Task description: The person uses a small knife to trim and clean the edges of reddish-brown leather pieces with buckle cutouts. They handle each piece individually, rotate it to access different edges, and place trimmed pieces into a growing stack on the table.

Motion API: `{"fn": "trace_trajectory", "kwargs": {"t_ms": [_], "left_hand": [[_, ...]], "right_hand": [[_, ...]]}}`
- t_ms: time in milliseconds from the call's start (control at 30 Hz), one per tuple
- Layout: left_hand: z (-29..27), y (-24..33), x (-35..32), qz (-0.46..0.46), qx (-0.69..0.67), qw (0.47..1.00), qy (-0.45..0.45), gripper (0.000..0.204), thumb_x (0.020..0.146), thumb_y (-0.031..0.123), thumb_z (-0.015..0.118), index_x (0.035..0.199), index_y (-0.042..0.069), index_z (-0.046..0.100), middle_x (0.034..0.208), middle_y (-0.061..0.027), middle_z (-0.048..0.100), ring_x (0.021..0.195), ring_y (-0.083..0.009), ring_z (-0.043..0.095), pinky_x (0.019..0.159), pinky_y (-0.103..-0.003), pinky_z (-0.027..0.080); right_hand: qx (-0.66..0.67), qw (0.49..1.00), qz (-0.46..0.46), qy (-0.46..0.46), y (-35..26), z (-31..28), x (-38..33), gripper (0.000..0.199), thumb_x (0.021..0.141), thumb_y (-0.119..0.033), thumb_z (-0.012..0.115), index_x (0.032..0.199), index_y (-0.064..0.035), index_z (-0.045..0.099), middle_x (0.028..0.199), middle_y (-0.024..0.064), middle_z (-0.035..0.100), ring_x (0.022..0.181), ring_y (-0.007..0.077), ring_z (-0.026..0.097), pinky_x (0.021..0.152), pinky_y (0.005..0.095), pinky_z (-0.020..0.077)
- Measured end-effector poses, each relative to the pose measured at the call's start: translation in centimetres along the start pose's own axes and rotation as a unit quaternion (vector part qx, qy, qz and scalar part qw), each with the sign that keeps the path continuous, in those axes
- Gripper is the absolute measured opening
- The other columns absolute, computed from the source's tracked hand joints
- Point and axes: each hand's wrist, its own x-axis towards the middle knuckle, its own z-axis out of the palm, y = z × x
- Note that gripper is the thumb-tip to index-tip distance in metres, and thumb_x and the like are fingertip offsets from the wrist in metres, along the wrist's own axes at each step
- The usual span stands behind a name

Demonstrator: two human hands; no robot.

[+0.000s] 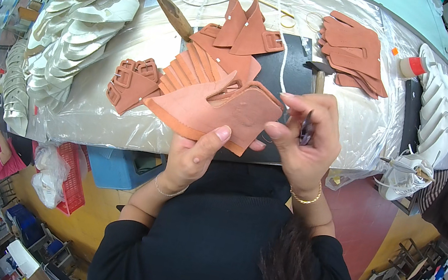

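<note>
My left hand (195,156) grips a terracotta leather shoe-upper piece (239,119), thumb on its face and fingers beneath. A slot is cut near the piece's upper edge. To its right, my right hand (314,147) is curled around a small dark tool (307,129), mostly hidden by the fingers. Its thumb and forefinger are apart, close to the piece's right edge. A white cord (286,49) comes down from above to the forefinger; whether it is held I cannot tell. Behind the held piece, matching leather pieces (187,73) are fanned out.
Buckled leather straps (129,84) lie left, more buckled pieces (237,28) behind, and a leather stack (358,56) at right. A hammer (320,76) and a wooden-handled tool (172,11) rest nearby. White shoe parts (89,20) pile up at left. Plastic sheeting (323,121) covers the table.
</note>
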Motion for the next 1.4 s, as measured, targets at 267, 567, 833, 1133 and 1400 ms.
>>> {"fn": "trace_trajectory", "kwargs": {"t_ms": [267,567,833,1133,1400], "left_hand": [[0.4,-0.2,-0.6,-0.011,-0.002,0.999,0.031,0.052,0.091,0.006,0.051,0.139,-0.003,0.034,0.130,-0.0182,0.051,0.119,-0.0276,0.055,0.100,-0.039,0.048],[-0.4,-0.3,-0.8,0.005,0.051,0.999,0.013,0.052,0.094,0.014,0.052,0.138,-0.004,0.034,0.130,-0.0179,0.051,0.118,-0.0264,0.055,0.098,-0.037,0.048],[-0.7,-0.5,-0.7,0.021,0.033,0.998,0.052,0.053,0.093,0.021,0.060,0.135,-0.004,0.039,0.124,-0.0152,0.054,0.110,-0.0224,0.058,0.092,-0.033,0.049],[-0.9,-0.8,-0.2,0.061,0.059,0.988,0.129,0.032,0.094,0.014,0.060,0.121,-0.003,0.054,0.105,-0.0082,0.063,0.087,-0.0124,0.062,0.074,-0.024,0.053],[-1.6,-0.7,0.2,0.095,0.018,0.986,0.133,0.037,0.098,0.018,0.053,0.128,-0.004,0.047,0.118,-0.0135,0.060,0.105,-0.0196,0.062,0.090,-0.032,0.052]], "right_hand": [[-0.015,0.992,-0.121,0.026,0.3,1.2,-1.0,0.046,0.064,0.011,0.073,0.107,-0.0049,0.071,0.098,0.0071,0.051,0.076,0.0117,0.057,0.057,0.0218,0.0489],[-0.056,0.981,-0.171,-0.072,0.0,1.4,-1.2,0.038,0.067,0.014,0.071,0.101,-0.0042,0.072,0.107,0.0079,0.050,0.071,0.0121,0.060,0.059,0.0230,0.0494],[-0.133,0.966,-0.205,-0.081,-0.2,1.6,-0.9,0.041,0.061,0.002,0.070,0.100,-0.0083,0.074,0.094,0.0056,0.067,0.062,0.0130,0.060,0.049,0.0255,0.0433],[-0.131,0.954,-0.249,-0.108,0.3,1.8,-0.9,0.033,0.068,-0.001,0.069,0.101,-0.0065,0.074,0.102,0.0079,0.070,0.053,0.0104,0.054,0.046,0.0241,0.0385],[-0.090,0.958,-0.226,-0.152,0.1,1.8,-1.1,0.040,0.060,0.002,0.071,0.098,-0.0071,0.075,0.116,0.0109,0.068,0.051,0.0120,0.052,0.049,0.0245,0.0401]]}}
